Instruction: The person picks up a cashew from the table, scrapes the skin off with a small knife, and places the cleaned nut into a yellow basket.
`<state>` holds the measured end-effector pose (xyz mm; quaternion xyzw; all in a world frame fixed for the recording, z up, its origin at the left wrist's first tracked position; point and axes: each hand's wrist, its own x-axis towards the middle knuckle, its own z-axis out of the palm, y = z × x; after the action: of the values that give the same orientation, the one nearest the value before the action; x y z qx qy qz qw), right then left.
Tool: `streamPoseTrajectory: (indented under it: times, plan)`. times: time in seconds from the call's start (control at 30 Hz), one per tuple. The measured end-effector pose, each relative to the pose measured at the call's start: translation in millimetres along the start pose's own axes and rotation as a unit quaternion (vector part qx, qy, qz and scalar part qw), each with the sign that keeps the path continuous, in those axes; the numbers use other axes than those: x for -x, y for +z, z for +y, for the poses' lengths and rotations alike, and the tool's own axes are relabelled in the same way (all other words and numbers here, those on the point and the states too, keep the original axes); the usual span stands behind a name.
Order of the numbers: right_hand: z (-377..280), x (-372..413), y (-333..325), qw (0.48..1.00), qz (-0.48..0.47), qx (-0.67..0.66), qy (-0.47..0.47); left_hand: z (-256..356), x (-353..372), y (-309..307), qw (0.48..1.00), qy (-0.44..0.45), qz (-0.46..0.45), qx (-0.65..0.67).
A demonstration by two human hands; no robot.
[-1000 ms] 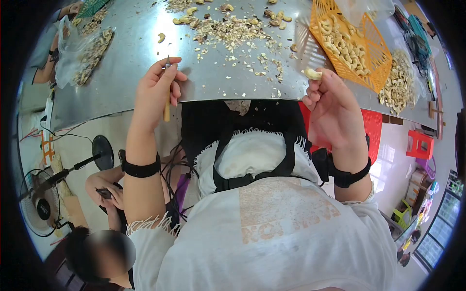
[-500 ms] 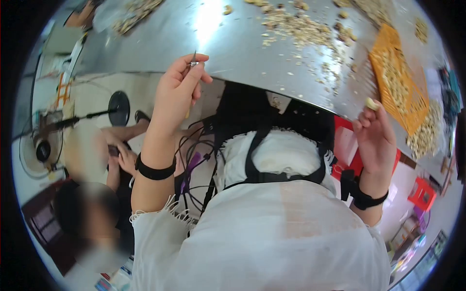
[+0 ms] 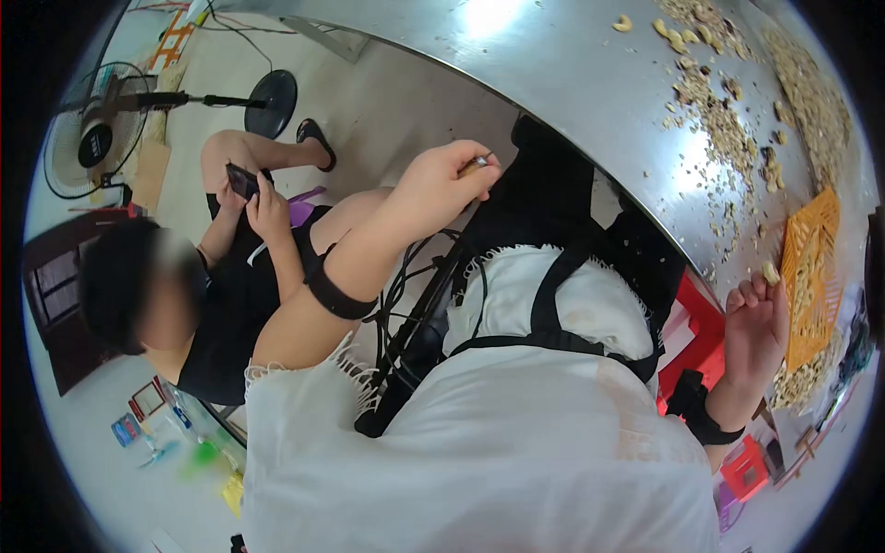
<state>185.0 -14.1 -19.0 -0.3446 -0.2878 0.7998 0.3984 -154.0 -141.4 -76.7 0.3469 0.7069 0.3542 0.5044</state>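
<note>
My left hand (image 3: 454, 189) is closed around a small knife (image 3: 474, 167), whose handle shows between the fingers and thumb. It is off the table's edge, over the floor beside my lap. My right hand (image 3: 758, 323), palm turned up, pinches a pale cashew nut (image 3: 771, 273) between thumb and fingertips. Just right of that hand, an orange mesh basket (image 3: 823, 241) holds more nuts. Broken bits and skins (image 3: 717, 115) lie scattered on the metal table (image 3: 572, 83), with several whole cashews (image 3: 678, 41) near its far side.
A seated person (image 3: 235, 295) on the left holds a phone (image 3: 242, 182). Behind stands a fan (image 3: 92, 138) with a round black base (image 3: 271, 103). Black cables (image 3: 396, 304) hang near my left arm. A red stool (image 3: 696, 323) is under the table's right end.
The view has turned, so the table sits further right and more of the seated person shows. My left hand, still holding the knife, is now off the table edge. My right hand keeps the cashew.
</note>
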Motion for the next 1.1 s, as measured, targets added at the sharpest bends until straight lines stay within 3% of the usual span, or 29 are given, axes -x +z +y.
streamPoseTrajectory:
  times: [0.23,0.37,0.53,0.57,0.63,0.7,0.73,0.77,0.8,0.83,0.87,0.93,1.1]
  plan:
    - [-5.2,-3.1,1.8,0.999,0.04,0.013,0.009,-17.9,-15.1,-5.1,0.999,-0.007,-0.013,-0.03]
    - [-7.5,-5.2,3.3,1.0,0.013,0.009,0.024,-29.6,-18.9,-9.4,0.997,-0.05,-0.036,-0.046]
    - [-7.6,-8.1,2.7,1.0,0.001,0.008,0.03,-100.0,-45.3,-30.6,0.987,-0.059,0.151,-0.021]
    - [-6.6,-8.3,3.2,1.0,0.005,0.009,0.028,-113.6,-44.4,-33.4,0.987,-0.057,0.147,-0.021]
    - [-5.6,-7.5,5.6,0.999,0.043,0.007,0.018,-133.1,-49.8,-40.5,0.977,-0.163,0.141,0.002]
    - [-4.9,-9.3,7.3,0.999,0.053,0.006,0.004,-209.9,-69.5,-33.9,0.963,-0.158,0.152,0.157]
    - [-3.7,-7.7,7.3,0.998,0.062,0.008,0.022,-234.1,-71.6,-39.3,0.965,-0.206,0.098,0.131]
    - [-1.5,-7.8,6.9,0.997,0.071,0.02,0.004,-264.3,-73.7,-27.1,0.935,-0.247,0.129,0.218]
    - [-0.6,-7.3,11.6,0.994,0.103,0.027,-0.001,-258.7,-68.5,-29.3,0.932,-0.309,0.093,0.167]
    - [0.2,-7.1,16.5,0.99,0.134,0.032,-0.004,-179.3,-51.1,-19.1,0.96,-0.273,0.037,0.054]
    - [0.1,-7.7,18.5,0.989,0.139,0.024,-0.034,-224.9,-70.4,-21.2,0.943,-0.313,0.054,0.104]
    - [0.0,-4.1,18.2,0.989,0.145,0.019,-0.01,-241.4,-82.3,-26.6,0.936,-0.319,-0.115,-0.09]
    - [-1.7,-2.0,6.9,0.988,0.15,-0.014,-0.031,-115.0,-64.7,1.2,0.965,-0.155,-0.177,-0.118]
